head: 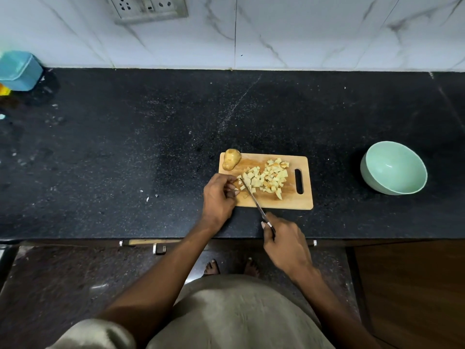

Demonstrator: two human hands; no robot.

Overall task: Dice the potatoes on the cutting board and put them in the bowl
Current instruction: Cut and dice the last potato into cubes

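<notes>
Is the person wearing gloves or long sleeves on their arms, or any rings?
No gloves. The left hand and right hand are both bare, and so are the forearms, right up to the bottom of the picture. No sleeves reach them. I can see no rings, watch or bracelets. The person wears beige clothing.

The cutting board [299,201] is seen to be pale, matt wood. The knife [253,196] blade appears as bright metal. The bowl [393,168] looks smooth, softly glossy. The countertop [125,147] is shown as dark speckled polished stone, the wall [327,34] as glossy veined marble-look tile.
</notes>
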